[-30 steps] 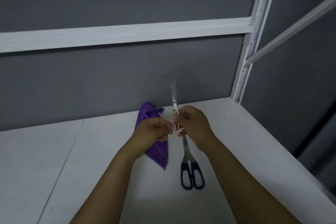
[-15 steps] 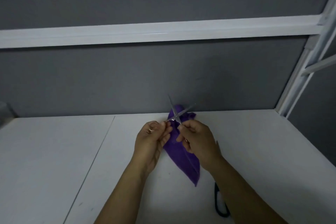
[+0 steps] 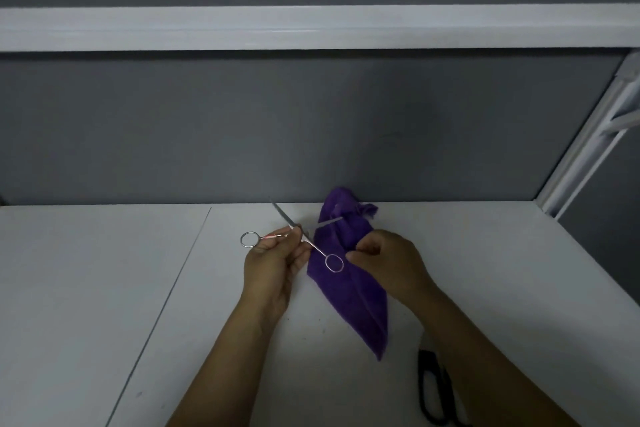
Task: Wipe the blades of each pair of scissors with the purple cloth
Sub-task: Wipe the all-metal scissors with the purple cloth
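Note:
My left hand (image 3: 273,264) pinches a small silver pair of scissors (image 3: 301,236) near its pivot, above the white table (image 3: 104,288). Its blades are spread apart, one pointing up-left and the other lying over the purple cloth (image 3: 349,291). One finger ring sticks out to the left and the other hangs free over the cloth. The cloth lies crumpled on the table, running from the back wall toward me. My right hand (image 3: 388,260) sits on the cloth just right of the free ring, its fingers curled into the fabric. A black-handled pair of scissors (image 3: 433,392) lies at the lower right, partly hidden by my right forearm.
A grey wall panel (image 3: 311,132) with a white rail (image 3: 311,28) closes off the back of the table. A white upright post (image 3: 588,142) stands at the right rear corner. A seam (image 3: 166,298) runs across the tabletop left of my hands.
The silver scissors went from blades together to spread wide. My right hand let go of its ring and now sits on the cloth. The view shifted left.

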